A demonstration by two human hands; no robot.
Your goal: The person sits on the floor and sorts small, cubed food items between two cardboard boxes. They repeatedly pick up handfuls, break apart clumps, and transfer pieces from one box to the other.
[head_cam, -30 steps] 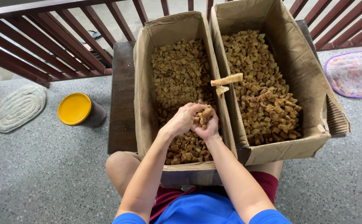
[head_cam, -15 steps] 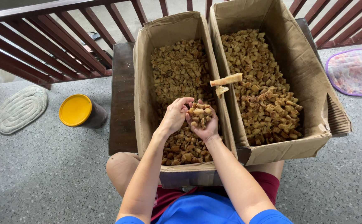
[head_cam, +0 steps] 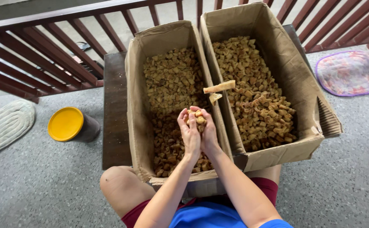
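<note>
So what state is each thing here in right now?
Left box: open, partly filled with brown chunks.
Right box: open, partly filled, flap torn.
Jar: upright, yellow lid on.
Left hand: cupped, holding chunks.
Right hand: cupped against the left.
Chunks in hands: lifted above the left box.

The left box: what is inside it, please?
The left box is filled with small brown pieces. Both hands are cupped together above it, holding some pieces. They cover the pieces right below, and the box's bottom is hidden under the pile.
</note>
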